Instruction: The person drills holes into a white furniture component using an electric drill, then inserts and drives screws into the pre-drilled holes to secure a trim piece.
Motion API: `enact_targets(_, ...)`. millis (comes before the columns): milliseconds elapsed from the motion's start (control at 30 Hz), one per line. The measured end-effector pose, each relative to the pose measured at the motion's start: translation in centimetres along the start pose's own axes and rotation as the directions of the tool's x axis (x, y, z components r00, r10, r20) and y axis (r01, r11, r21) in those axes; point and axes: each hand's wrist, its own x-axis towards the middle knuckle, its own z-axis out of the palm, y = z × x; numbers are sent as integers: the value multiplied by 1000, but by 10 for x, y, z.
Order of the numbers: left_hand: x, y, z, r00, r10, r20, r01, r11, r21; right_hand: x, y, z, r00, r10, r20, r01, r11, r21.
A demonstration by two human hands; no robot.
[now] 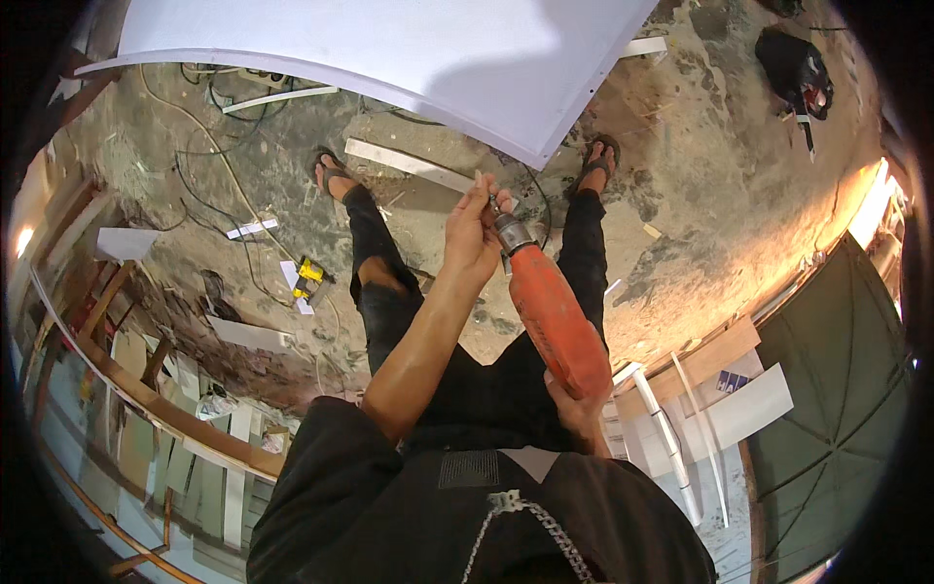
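The left hand is raised in front of the body, its fingers pinched closed around the metal chuck at the front end of an orange drill. The right hand sits lower, close to the waist, wrapped tight around the rear of the drill, so the tool runs slanting from the right hand up to the left, held above the floor between the person's two legs. Two sandalled feet show on the floor, the left foot and the right foot, with a narrow white strip lying between them. A large white board lies just beyond the feet, filling the top of the view. Left of the left leg a small yellow and black tool lies on the floor among a few scraps of white paper, with thin cables looping near it. At the top right lies one black bag with a red patch. At the lower right several white boards and one white pipe lie together; one board carries a small blue label, too blurred to make out.
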Motion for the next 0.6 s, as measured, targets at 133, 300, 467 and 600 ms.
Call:
enact_targets(133,3,0,-8,1000,-19,-11,20,999,25,0,0,3,998,-61,2,61,997,-37)
enact_targets(300,2,3,-7,999,-38,-2,38,999,4,2,-6,6,1000,-9,6,9,997,73)
enact_targets(467,5,2,-2,998,-61,15,61,998,15,4,-8,3,1000,-16,-11,16,1000,8)
enact_targets(600,11,1,-4,1000,-15,3,15,995,103,3,-2,2,999,48,-19,-48,999,-14)
